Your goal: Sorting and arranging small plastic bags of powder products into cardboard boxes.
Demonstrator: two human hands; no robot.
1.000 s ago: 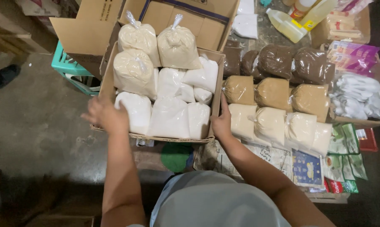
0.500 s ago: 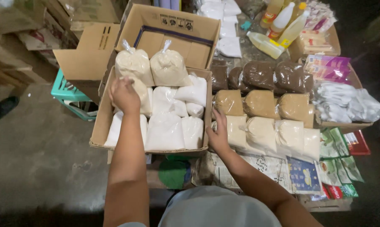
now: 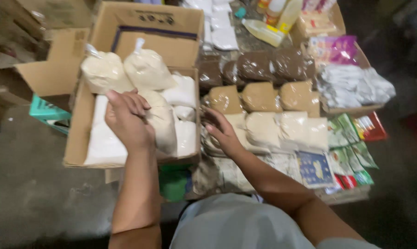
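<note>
The left hand (image 3: pixel 125 121) now sits lower in the cardboard box (image 3: pixel 77 133) at left of centre, its grip curled over a cream bag of powder (image 3: pixel 162 121); half a second ago it reached toward the bags at the box's far end. The right hand (image 3: pixel 221 131) has slid off the box's right wall onto the tan bags (image 3: pixel 259 127) beside it, fingers loose, grasping nothing.

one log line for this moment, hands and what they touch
left hand: on clear plastic bag of pale powder in open brown cardboard box | right hand: on box's right wall, beside tan bags
</note>
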